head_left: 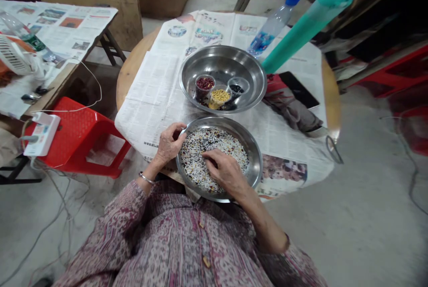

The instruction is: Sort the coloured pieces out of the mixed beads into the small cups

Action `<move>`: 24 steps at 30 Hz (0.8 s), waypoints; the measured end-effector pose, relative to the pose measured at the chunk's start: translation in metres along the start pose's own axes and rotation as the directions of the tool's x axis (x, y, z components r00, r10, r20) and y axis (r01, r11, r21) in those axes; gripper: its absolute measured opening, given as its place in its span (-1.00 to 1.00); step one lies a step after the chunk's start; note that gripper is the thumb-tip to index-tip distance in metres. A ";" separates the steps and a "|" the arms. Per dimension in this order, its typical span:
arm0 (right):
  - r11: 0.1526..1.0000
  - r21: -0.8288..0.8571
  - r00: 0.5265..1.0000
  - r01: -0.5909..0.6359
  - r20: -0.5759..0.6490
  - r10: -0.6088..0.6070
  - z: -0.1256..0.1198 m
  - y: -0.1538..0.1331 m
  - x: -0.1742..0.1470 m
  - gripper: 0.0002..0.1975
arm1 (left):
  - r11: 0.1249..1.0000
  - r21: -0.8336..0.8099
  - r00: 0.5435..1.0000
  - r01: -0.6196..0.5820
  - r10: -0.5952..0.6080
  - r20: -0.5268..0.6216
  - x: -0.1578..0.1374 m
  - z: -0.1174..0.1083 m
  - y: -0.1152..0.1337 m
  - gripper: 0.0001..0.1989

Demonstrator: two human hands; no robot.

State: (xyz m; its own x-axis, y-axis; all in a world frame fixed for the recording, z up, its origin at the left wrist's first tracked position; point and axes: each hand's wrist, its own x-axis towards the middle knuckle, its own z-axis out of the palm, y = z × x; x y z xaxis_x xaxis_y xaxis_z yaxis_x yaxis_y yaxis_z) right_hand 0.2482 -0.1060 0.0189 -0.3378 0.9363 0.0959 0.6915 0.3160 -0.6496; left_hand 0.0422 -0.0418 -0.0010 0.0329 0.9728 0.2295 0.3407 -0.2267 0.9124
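Note:
A shallow steel basin [257, 162] sits at the table's near edge, in front of my body. Over its bottom lies a mix of white, black, yellow and dark red grains and beans [230, 144]. My left hand [170, 144] grips the basin's left rim with curled fingers. In the middle of the grains, my right hand [224, 170] has its fingertips drawn together; what they pinch is too small to make out. Just beyond stands a larger steel basin [187, 64] holding clear cups of red beans [205, 83], yellow beans [220, 95] and black beans [236, 88].
Newspaper [150, 95] covers the round table. Behind the larger basin stand a water bottle [269, 28] and a long green tube [307, 28]. A dark phone [298, 89] and a grey cloth [294, 110] lie right. At left is a red stool [80, 139] with a power strip [43, 134].

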 end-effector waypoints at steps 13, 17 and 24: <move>0.978 0.195 0.976 -0.079 -0.184 0.116 -0.020 -0.036 0.003 -0.67 | 1.000 -0.001 1.000 0.026 -0.026 0.009 0.001 -0.001 0.002 -0.84; 0.942 0.335 0.978 -0.025 -0.188 0.093 -0.031 -0.056 0.009 -0.84 | 1.000 -0.009 1.000 0.025 -0.025 0.010 0.001 -0.001 0.003 -0.85; 0.901 0.428 0.984 0.067 -0.176 0.011 -0.040 -0.083 0.014 -0.70 | 0.998 -0.038 0.999 0.042 -0.041 0.019 0.002 -0.002 0.005 -0.84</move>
State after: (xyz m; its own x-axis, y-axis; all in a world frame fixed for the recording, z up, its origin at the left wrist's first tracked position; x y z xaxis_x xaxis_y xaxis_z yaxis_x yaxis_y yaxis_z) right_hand 0.2118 -0.1125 0.1046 -0.2132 0.9519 0.2199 0.3277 0.2818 -0.9018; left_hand 0.0421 -0.0415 0.0050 0.0366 0.9821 0.1849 0.3062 -0.1872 0.9334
